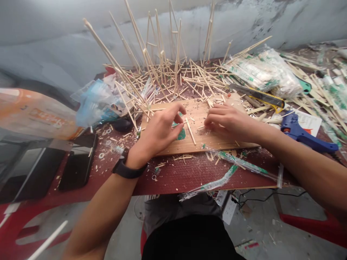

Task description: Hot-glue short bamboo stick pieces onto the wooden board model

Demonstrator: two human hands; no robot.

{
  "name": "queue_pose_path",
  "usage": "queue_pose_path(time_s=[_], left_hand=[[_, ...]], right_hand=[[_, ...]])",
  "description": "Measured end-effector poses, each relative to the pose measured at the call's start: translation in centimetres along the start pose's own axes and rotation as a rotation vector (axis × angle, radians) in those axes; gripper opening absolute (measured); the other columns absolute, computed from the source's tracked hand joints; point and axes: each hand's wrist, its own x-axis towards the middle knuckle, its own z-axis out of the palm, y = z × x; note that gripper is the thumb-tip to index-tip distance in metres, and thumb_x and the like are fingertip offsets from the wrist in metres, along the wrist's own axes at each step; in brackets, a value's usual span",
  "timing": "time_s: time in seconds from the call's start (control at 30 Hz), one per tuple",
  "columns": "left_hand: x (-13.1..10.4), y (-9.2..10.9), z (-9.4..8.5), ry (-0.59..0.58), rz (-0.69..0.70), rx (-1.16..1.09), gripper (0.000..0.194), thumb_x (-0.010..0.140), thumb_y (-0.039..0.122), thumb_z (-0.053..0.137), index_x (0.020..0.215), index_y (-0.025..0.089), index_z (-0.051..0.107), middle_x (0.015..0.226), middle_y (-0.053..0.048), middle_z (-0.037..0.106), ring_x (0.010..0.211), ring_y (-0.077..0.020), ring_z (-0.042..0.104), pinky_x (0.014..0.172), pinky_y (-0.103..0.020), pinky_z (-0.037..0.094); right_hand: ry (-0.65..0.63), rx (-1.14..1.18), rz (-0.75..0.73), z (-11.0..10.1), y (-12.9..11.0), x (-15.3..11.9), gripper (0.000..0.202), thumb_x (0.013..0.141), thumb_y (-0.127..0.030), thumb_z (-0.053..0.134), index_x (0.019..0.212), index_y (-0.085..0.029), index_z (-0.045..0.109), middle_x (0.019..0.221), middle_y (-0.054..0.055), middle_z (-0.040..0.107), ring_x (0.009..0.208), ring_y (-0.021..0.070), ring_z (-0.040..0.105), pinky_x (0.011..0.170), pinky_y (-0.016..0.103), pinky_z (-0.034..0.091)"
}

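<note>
A wooden board (176,147) lies on the dark red table (168,180), with wood scraps and a green patch on it. My left hand (162,128), a black band at its wrist, hovers over the board's left part, its thumb and forefinger curved and apart. A short stick (190,131) lies on the board between my hands. My right hand (225,121) is over the board's right part, fingers bent downward near small stick pieces; its fingertips are partly hidden, and I cannot make out anything in them.
Thin sticks (162,72) stand and lie heaped behind the board. A utility knife (257,94) and a blue glue gun (306,135) are at the right. Plastic wrappers (241,162) lie in front, a black phone (77,164) at the left.
</note>
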Motion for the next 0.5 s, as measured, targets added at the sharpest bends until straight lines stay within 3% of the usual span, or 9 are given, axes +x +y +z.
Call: queue_pose_path(time_s=[0.1, 0.2, 0.5], left_hand=[[-0.3, 0.0, -0.5, -0.098, 0.011, 0.034, 0.024, 0.092, 0.011, 0.063, 0.114, 0.021, 0.062, 0.085, 0.001, 0.078, 0.078, -0.0170, 0.076, 0.073, -0.030, 0.053], [-0.4, 0.5, -0.6, -0.152, 0.038, 0.076, 0.025, 0.093, 0.011, 0.064, 0.116, 0.021, 0.061, 0.086, 0.001, 0.079, 0.079, -0.0179, 0.076, 0.074, -0.030, 0.051], [-0.4, 0.9, -0.2, -0.174, 0.035, 0.097, 0.028, 0.092, 0.012, 0.064, 0.118, 0.022, 0.060, 0.091, 0.001, 0.082, 0.085, -0.0202, 0.079, 0.077, -0.031, 0.053]], right_hand=[[0.007, -0.013, -0.008, 0.5, -0.7, 0.4, 0.027, 0.111, -0.025, 0.047, 0.096, -0.020, 0.068, 0.089, 0.008, 0.065, 0.086, 0.0208, 0.049, 0.083, 0.036, 0.038], [0.032, -0.017, 0.005, 0.7, -1.2, 0.6, 0.027, 0.110, -0.027, 0.048, 0.094, -0.020, 0.069, 0.089, 0.008, 0.065, 0.087, 0.0217, 0.049, 0.083, 0.037, 0.036], [0.060, -0.037, 0.030, 1.1, -2.0, 1.2, 0.029, 0.111, -0.027, 0.047, 0.092, -0.019, 0.067, 0.091, 0.008, 0.066, 0.086, 0.0208, 0.047, 0.082, 0.037, 0.034]])
